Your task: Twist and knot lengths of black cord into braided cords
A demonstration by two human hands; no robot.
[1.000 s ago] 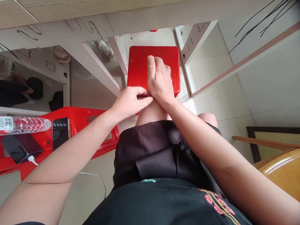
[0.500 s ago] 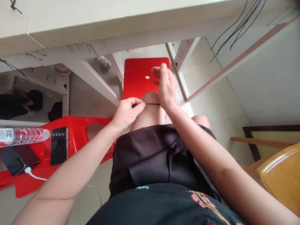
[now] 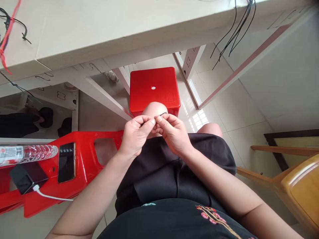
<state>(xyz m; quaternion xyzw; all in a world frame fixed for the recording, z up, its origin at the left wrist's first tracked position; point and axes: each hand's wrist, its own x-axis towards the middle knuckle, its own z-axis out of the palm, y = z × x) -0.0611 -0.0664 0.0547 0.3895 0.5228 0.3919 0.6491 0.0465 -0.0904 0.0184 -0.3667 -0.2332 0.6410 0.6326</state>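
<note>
Thin black cord (image 3: 163, 114) shows as a short dark piece above the fingertips of my right hand (image 3: 175, 134). That hand is closed, with thumb and forefinger pinched together on the cord. My left hand (image 3: 134, 136) is pinched shut too, a bit of dark cord at its fingers. Both sets of fingertips touch each other just in front of my bare knee (image 3: 156, 108). Most of the cord is hidden by the fingers. Below the hands lies my black skirt (image 3: 159, 172).
A red stool (image 3: 153, 78) stands beyond the knee, under the pale table (image 3: 112, 23). Black cords (image 3: 235, 31) hang over its edge. At left, a red plastic seat (image 3: 88, 162) carries a phone (image 3: 66, 162), a bottle (image 3: 37, 152) and a black box (image 3: 27, 177). A wooden chair (image 3: 301, 186) is at right.
My right hand has come down and left, from half-open above the knee to a pinch against my left hand. The cord stretch between them is now mostly covered. The view has shifted slightly.
</note>
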